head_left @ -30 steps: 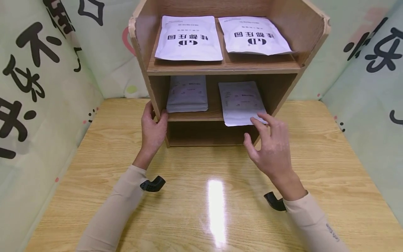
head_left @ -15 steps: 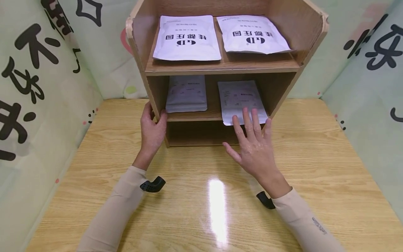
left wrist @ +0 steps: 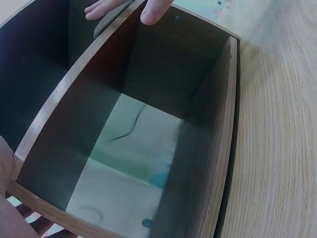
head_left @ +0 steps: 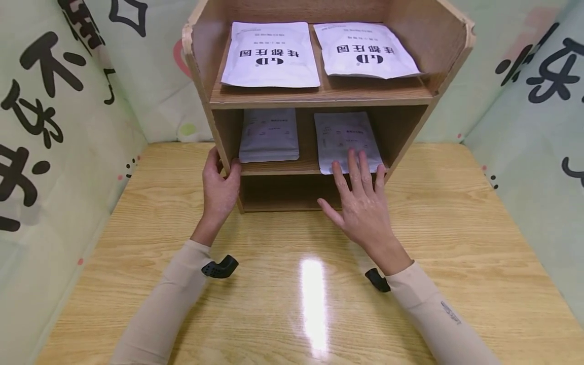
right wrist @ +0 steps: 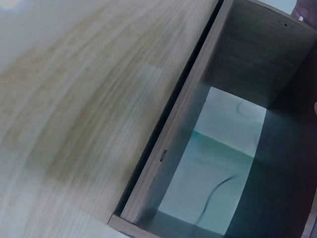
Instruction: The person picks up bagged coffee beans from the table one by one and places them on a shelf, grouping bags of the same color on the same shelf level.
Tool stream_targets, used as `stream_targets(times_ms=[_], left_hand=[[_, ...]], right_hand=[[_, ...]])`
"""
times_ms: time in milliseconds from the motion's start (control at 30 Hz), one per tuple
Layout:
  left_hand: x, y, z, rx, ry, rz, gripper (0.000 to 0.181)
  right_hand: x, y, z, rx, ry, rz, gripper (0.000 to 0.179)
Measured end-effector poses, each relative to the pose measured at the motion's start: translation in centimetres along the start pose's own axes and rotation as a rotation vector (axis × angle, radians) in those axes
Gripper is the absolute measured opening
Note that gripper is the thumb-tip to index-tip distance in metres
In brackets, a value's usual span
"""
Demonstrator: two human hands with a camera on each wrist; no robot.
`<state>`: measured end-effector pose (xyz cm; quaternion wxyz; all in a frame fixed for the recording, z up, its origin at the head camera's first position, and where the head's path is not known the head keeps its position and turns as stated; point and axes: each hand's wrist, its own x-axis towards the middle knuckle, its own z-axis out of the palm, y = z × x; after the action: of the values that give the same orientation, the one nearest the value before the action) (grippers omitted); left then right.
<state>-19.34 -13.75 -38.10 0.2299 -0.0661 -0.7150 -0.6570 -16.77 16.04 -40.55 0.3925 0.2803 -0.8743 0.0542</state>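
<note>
On the right of the middle shelf lies a white printed pouch (head_left: 344, 132), its near end about level with the shelf's front edge. My right hand (head_left: 362, 210) has its fingers straight and spread, the fingertips on the pouch's near end. With my left hand (head_left: 220, 190) I grip the left side panel of the small wooden shelf unit (head_left: 321, 104), thumb at the front edge and fingers around the outside. The left wrist view also has this left hand (left wrist: 15, 218) at the panel, plus right-hand fingertips (left wrist: 154, 10) at the top.
Another white pouch (head_left: 270, 139) lies on the left of the middle shelf. Two larger white pouches, one left (head_left: 269, 73) and one right (head_left: 369, 66), lie on the top shelf. The unit stands on a wood-grain table (head_left: 269, 304), with printed cloth walls (head_left: 59, 167) around it.
My right hand has gone from bent fingers at the pouch's corner to straight fingers on its near end. The pouch has slid back into the shelf. My left hand keeps its grip.
</note>
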Motion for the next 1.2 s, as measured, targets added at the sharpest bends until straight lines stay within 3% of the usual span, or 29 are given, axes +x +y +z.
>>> stream_targets(times_ms=[167,467,633,867,1200], left_hand=[[0.0,0.1,-0.1,0.023,-0.003,0.003,0.046],[-0.1,0.1,0.0,0.022,-0.007,-0.021,0.048],[-0.1,0.1,0.0,0.024,-0.010,-0.009,0.046],[-1.0,4.1,0.3,0.037,-0.018,-0.038,0.046],[-1.1,4.3,0.3,0.062,-0.025,-0.050,0.047]], right_hand=[[0.5,0.1,0.2,-0.005,0.003,0.011,0.076],[1.4,0.5,0.7,0.012,-0.003,0.019,0.085],[2.0,0.6,0.6,0.031,-0.073,0.064,0.092],[2.9,0.5,-0.1,0.037,-0.186,0.140,0.099],[3.8,0.5,-0.6,0.038,-0.261,0.179,0.102]])
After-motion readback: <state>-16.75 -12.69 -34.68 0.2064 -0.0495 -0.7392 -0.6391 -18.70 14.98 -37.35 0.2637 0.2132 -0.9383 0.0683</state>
